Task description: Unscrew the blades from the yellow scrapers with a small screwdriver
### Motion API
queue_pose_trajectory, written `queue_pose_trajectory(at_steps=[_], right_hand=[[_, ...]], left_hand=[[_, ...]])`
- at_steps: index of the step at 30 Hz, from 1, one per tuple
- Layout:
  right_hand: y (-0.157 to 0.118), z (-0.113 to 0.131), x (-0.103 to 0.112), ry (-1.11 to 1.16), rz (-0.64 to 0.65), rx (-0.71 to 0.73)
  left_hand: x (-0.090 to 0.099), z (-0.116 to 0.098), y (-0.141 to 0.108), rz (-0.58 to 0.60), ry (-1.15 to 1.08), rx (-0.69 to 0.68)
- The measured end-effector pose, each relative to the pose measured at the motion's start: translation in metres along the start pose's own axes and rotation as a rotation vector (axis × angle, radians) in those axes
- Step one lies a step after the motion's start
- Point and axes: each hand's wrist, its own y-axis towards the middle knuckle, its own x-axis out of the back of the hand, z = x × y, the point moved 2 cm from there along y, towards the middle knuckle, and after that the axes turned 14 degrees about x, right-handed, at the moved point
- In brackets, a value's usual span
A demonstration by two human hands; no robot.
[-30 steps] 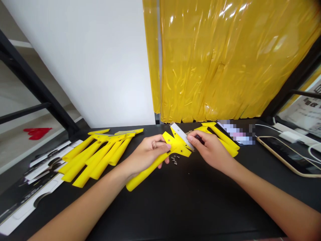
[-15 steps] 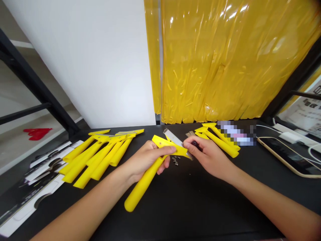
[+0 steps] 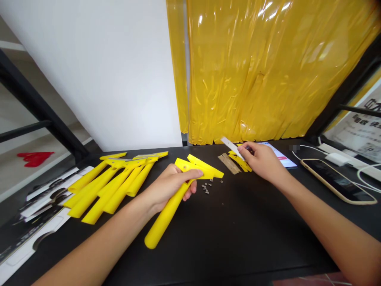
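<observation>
Fingers of the left hand (image 3: 171, 186) clamp round a yellow scraper (image 3: 166, 218) near the middle of the desk (image 3: 247, 226), just right of a heap of matching scrapers (image 3: 119, 190), with loose screws (image 3: 206, 190) beside it. Fingers of the right hand (image 3: 260, 159) pinch together on a thin steel blade (image 3: 229, 145); a slipping pinch could let its edge cut them.

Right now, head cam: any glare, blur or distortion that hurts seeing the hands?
Head view: white glare streaks sit on the yellow plastic curtain, away from the hands; the left hand and right hand look sharp, with no obvious motion blur; wide-angle distortion slants the black metal frame; the small metal fasteners are too tiny to make out in detail.
</observation>
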Motion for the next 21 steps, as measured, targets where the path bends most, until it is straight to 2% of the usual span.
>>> queue_pose_trajectory(at_steps=[3,8,11,13,15,17,18,21], right_hand=[[0.002,-0.015,-0.005,-0.120,0.117,-0.008],[-0.003,-0.017,-0.029,-0.204,0.257,-0.021],[-0.006,-0.015,-0.036,-0.217,0.276,-0.023],[-0.006,-0.010,-0.034,-0.212,0.245,-0.009],[-0.006,0.001,-0.027,-0.125,0.167,0.027],[-0.007,0.015,-0.021,0.088,0.107,0.064],[-0.008,0.023,-0.019,0.206,0.119,0.069],[-0.013,0.044,-0.019,0.441,0.276,0.095]], left_hand=[[0.004,0.002,0.002,-0.017,0.001,-0.010],[0.005,0.003,0.004,-0.026,0.021,-0.015],[0.003,0.001,0.003,-0.016,0.010,-0.009],[0.002,0.000,0.002,-0.017,0.020,-0.010],[0.001,0.001,0.002,-0.016,0.041,-0.016],[0.000,0.002,0.002,-0.002,0.052,-0.016],[-0.001,0.003,0.003,0.006,0.050,-0.010],[-0.003,0.006,0.004,0.023,0.033,0.015]])
